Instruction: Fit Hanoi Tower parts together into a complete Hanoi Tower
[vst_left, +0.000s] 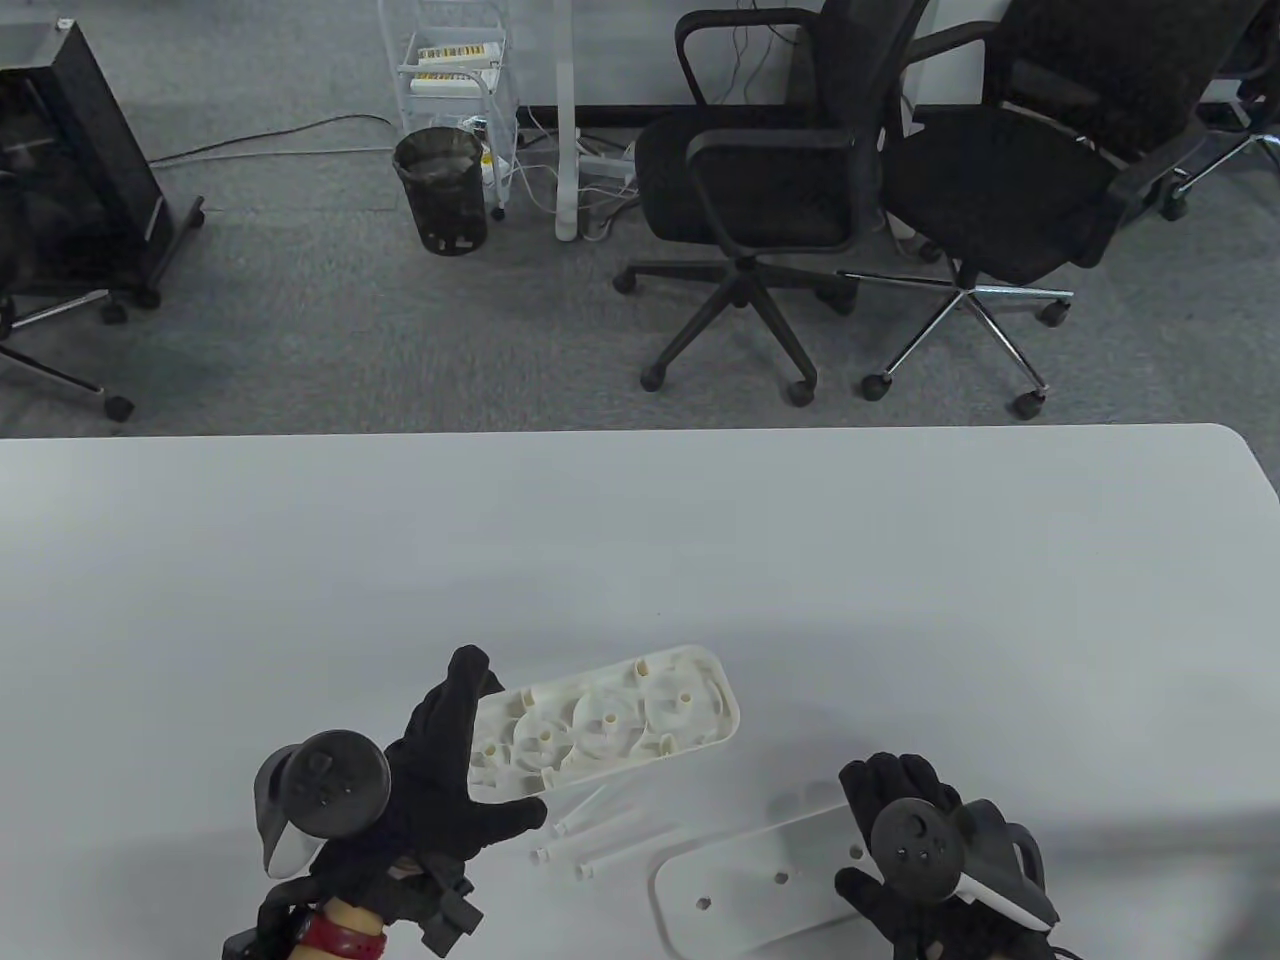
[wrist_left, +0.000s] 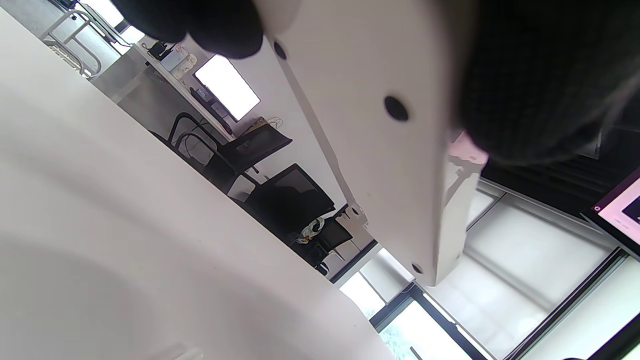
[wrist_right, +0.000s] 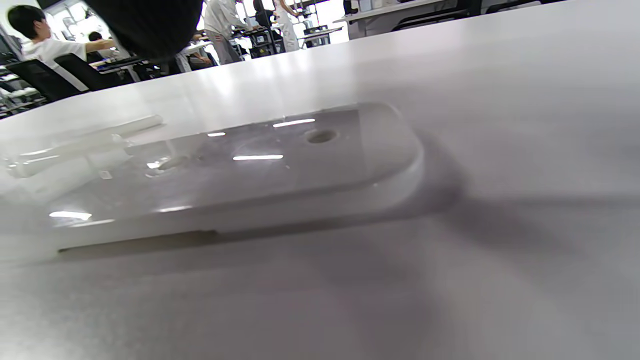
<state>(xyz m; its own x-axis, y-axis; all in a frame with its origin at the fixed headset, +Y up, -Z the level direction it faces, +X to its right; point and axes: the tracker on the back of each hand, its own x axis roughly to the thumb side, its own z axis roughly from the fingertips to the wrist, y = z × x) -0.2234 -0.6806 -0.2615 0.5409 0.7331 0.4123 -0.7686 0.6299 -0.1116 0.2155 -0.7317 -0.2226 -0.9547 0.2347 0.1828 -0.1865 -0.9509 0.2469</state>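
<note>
A white tray (vst_left: 610, 725) with several round discs nested in it is tilted up off the table. My left hand (vst_left: 495, 740) grips its left end, thumb on top and fingers underneath. Its smooth underside with small holes fills the left wrist view (wrist_left: 370, 145). Three white pegs (vst_left: 600, 835) lie side by side on the table just below the tray. A flat white base plate (vst_left: 750, 890) with three holes lies flat to their right. My right hand (vst_left: 865, 835) is over the plate's right end; its grip is hidden. The right wrist view shows the plate (wrist_right: 250, 170) and the pegs (wrist_right: 85, 142).
The white table (vst_left: 640, 560) stretches far beyond the parts to its far edge. Two black office chairs (vst_left: 760, 180) and a bin (vst_left: 440, 185) stand on the floor beyond it. The parts lie close to the table's near edge.
</note>
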